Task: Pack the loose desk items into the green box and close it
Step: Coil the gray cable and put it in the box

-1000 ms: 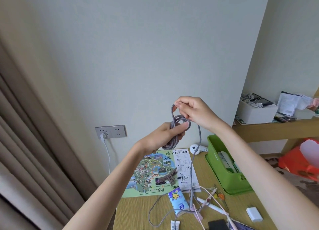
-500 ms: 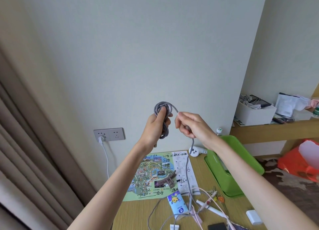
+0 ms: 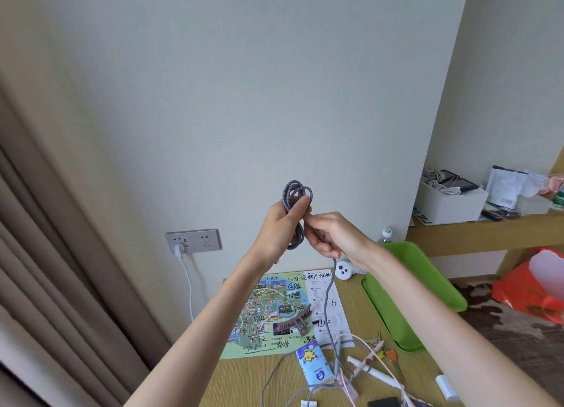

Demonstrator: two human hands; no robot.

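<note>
My left hand (image 3: 282, 223) is raised in front of the wall and grips a coil of grey braided cable (image 3: 296, 193), whose loops stick out above and below the fist. Right beside it my right hand (image 3: 332, 234) pinches the cable's free strand, which hangs down to the desk (image 3: 244, 376). The green box (image 3: 415, 272) stands at the desk's right edge, partly hidden by my right forearm. Loose on the desk lie a blue tissue pack (image 3: 314, 366), a grey hair claw (image 3: 294, 319), a colourful map sheet (image 3: 268, 312), pens, keys and pink and white cables.
A wall socket (image 3: 193, 240) with a white plug and cord is left of the desk. Curtains hang at far left. A white round device (image 3: 344, 269) sits at the desk's back. A shelf with a white box (image 3: 451, 202) and a red bag (image 3: 531, 287) are at the right.
My left hand turned upright with the coil. My right hand came down from above the coil to just right of it, drawing the strand along. The view shifted slightly.
</note>
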